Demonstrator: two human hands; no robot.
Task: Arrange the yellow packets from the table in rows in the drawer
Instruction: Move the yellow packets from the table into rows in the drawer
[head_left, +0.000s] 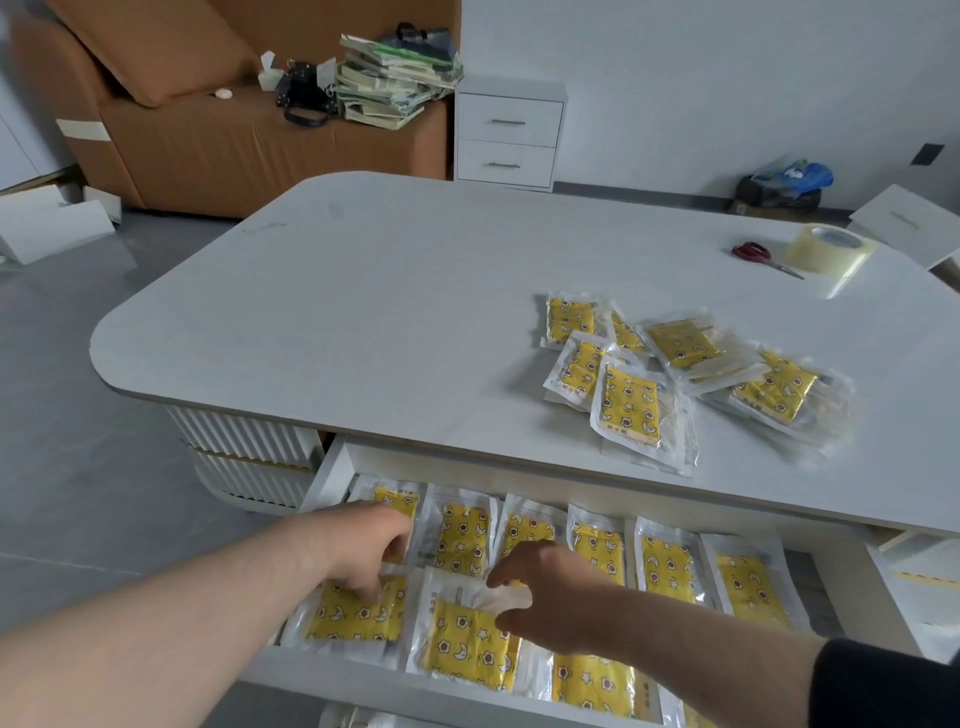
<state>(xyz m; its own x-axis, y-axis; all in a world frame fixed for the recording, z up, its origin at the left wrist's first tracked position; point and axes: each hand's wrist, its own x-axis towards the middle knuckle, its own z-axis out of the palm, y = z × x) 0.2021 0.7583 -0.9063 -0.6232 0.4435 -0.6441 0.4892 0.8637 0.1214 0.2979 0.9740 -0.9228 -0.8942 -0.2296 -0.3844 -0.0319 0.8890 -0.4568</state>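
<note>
A: Noting positions. The drawer (324, 480) is standing open below the table (363, 312) edge. A back row (665, 566) of six packets is lying along the drawer's far wall; a front row is starting at its near-left corner.

B: Hands?

A: The left hand (363, 545) is reaching down onto the corner packet (353, 618) at the drawer's near-left. Fingertips are bending onto its top edge; pinching or only pressing, I can't tell. The right hand (550, 597) is pinching the clear top flap of the second packet (467, 649), just right of the corner one.

B: How is that one sitting?

A: Tilting slightly, its left edge touching or overlapping the corner packet. A third packet (592, 680) is lying to its right, by the drawer's front rim.

B: So, squaring up.

A: I'm judging so. Doing it well means pinning the corner packet flat as an anchor while sliding the second packet by its flap until its edges are running parallel to the drawer's front. Sliding, not lifting; the wrappers are looking slick and could be riding over each other.

B: Remaining stock?

A: A loose pile (649, 374) is waiting on the table, beyond the drawer and toward its right side. The job is looking well short of finished.
</note>
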